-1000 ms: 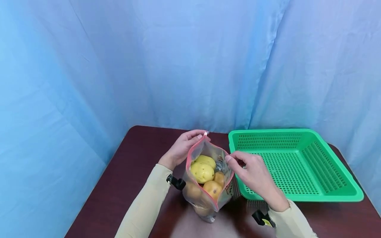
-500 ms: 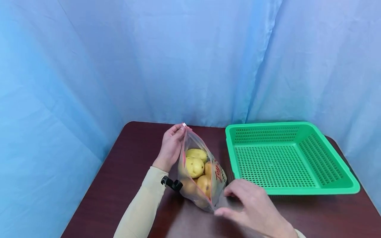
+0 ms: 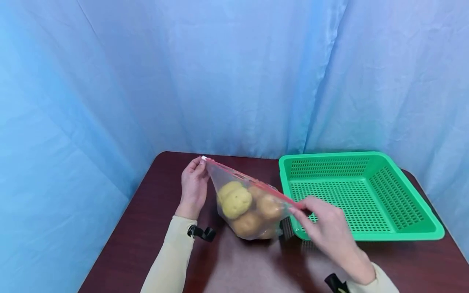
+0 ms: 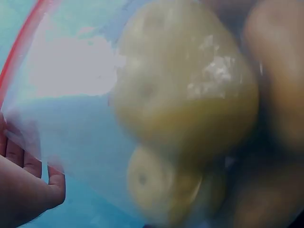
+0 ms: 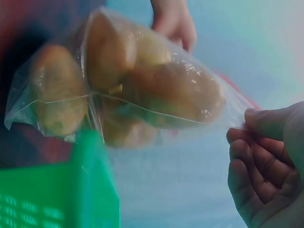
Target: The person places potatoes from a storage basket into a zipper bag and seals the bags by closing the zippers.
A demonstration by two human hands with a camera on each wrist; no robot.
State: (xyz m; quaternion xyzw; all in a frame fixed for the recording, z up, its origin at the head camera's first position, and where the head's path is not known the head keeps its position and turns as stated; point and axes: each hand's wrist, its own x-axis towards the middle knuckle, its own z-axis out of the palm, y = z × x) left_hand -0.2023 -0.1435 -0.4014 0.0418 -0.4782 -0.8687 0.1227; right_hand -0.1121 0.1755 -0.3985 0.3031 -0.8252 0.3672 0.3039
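A clear zip bag [image 3: 222,176] with a red top strip hangs stretched between my two hands, its mouth drawn into a nearly straight line. Inside are yellow potatoes [image 3: 236,202] and several browner potatoes [image 3: 270,207], also seen through the plastic in both wrist views. My left hand [image 3: 194,185] pinches the top corner by the white slider [image 3: 204,158]. With thumb and fingers, my right hand [image 3: 324,224] pinches the opposite top corner, lower and nearer. In the right wrist view, the right thumb [image 5: 268,122] presses the bag's corner against the forefinger.
A green plastic basket [image 3: 370,236] with slotted walls stands on the right, close beside the bag and my right hand. Everything rests on a dark red-brown table [image 3: 146,228]. A blue curtain [image 3: 234,81] hangs behind the table's far edge.
The bag's gaping mouth has been pulled flat. My left hand moved left with the slider corner; my right hand let go of the rim, reached to the near corner, and drew it rightward.
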